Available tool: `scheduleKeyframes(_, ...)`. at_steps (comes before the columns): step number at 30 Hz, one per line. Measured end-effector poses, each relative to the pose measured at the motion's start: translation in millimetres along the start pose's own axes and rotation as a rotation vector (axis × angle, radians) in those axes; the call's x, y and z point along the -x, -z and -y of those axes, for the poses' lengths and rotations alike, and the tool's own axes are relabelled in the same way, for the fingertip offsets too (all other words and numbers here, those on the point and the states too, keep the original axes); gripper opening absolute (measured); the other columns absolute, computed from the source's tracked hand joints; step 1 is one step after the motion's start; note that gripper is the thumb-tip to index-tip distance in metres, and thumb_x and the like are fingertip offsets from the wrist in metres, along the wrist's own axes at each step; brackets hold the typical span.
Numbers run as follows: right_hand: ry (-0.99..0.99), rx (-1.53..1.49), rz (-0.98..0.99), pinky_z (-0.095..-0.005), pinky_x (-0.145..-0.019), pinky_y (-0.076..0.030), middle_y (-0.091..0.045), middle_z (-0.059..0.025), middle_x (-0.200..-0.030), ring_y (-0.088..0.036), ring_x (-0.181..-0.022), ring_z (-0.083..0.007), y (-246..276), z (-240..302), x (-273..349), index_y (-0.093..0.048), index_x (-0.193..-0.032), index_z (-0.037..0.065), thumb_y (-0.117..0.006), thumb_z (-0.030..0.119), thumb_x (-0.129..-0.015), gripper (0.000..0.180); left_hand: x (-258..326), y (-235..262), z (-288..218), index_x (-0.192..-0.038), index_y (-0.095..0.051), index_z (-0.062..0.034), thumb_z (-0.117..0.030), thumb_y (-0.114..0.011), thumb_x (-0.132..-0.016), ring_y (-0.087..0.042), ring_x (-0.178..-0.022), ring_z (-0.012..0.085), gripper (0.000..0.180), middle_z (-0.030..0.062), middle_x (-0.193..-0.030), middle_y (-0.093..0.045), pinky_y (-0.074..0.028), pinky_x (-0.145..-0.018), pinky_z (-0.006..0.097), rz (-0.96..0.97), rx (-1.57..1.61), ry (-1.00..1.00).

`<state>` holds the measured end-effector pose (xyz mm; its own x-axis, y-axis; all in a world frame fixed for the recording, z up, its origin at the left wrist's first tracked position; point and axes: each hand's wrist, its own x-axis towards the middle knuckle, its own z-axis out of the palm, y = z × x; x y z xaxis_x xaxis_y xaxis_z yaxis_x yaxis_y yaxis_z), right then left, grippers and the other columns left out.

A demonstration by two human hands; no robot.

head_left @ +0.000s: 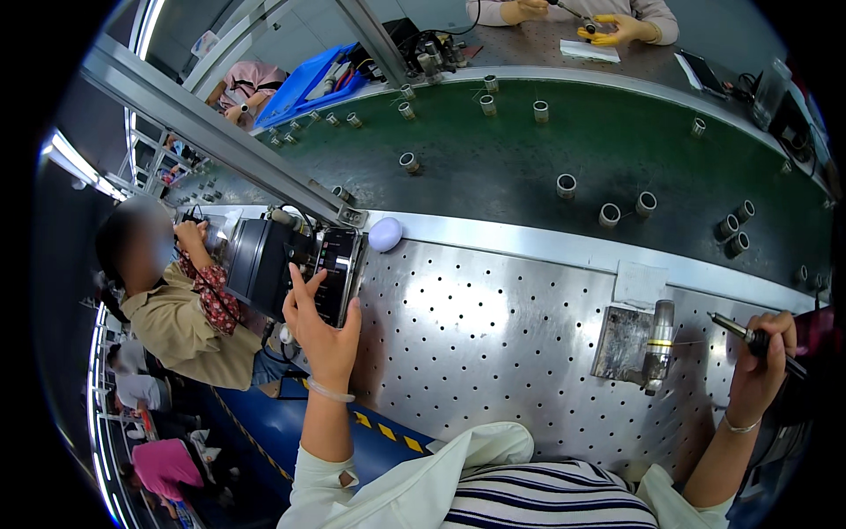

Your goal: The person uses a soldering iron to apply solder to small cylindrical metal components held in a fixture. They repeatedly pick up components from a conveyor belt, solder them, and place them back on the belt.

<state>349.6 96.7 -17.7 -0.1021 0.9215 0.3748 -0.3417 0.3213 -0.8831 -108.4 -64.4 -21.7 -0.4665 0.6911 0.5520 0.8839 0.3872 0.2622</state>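
Observation:
My left hand (323, 331) is open, its fingers spread over the front of a black box-shaped device (258, 264) with a dark control panel (335, 264). Whether the fingertips touch the panel, I cannot tell. At the right, my right hand (760, 375) grips a soldering iron (740, 330), black-handled with a silver tapered tip pointing left. Left of that tip, a metal cylinder (659, 339) with a yellow band rests on a dark, worn metal fixture block (615, 339). A thin wire sticks out from the cylinder toward my right hand.
A perforated metal worktop (476, 353) lies before me. A lavender round object (385, 234) sits by its back rail. Beyond runs a green conveyor belt (493, 167) bearing several metal rings. A co-worker (167, 300) sits left; another's hands (608, 31) hold a tool across the belt.

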Motion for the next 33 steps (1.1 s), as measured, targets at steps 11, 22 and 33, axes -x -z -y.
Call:
scheduleKeyframes(11, -0.002, 0.042, -0.014, -0.0161, -0.049, -0.025, -0.041, -0.0009, -0.068, -0.030, -0.054, -0.0043, 15, -7, 6, -0.048, -0.087, 0.002, -0.047, 0.020, -0.094, 0.019, -1, -4, 21, -0.144, -0.019, -0.0006, -0.019, -0.073, -0.068, -0.038, -0.115, 0.0282, 0.095, 0.0056, -0.119, -0.059, -0.023, -0.100, 0.042, 0.063, -0.028, 0.014)
scheduleKeyframes(22, -0.025, 0.039, -0.020, -0.0161, -0.049, -0.026, -0.044, -0.0017, -0.072, -0.031, -0.054, -0.0032, 19, -8, 8, -0.048, -0.087, 0.002, -0.045, 0.017, -0.094, 0.017, 2, 0, 22, -0.143, -0.020, 0.0012, -0.016, -0.073, -0.071, -0.039, -0.115, 0.0276, 0.091, 0.0101, -0.121, -0.058, -0.026, -0.102, 0.039, 0.038, 0.009, 0.010)
scheduleKeyframes(33, -0.054, 0.104, -0.122, -0.0166, -0.049, -0.025, -0.042, -0.0004, -0.079, -0.027, -0.055, -0.0040, 38, -14, 10, -0.054, -0.092, 0.000, -0.047, 0.018, -0.094, 0.019, 22, 16, 24, -0.142, -0.017, 0.0053, -0.017, -0.077, -0.066, -0.035, -0.119, 0.0306, 0.100, 0.0142, -0.124, -0.049, -0.024, -0.103, 0.042, -0.024, -0.013, 0.086)
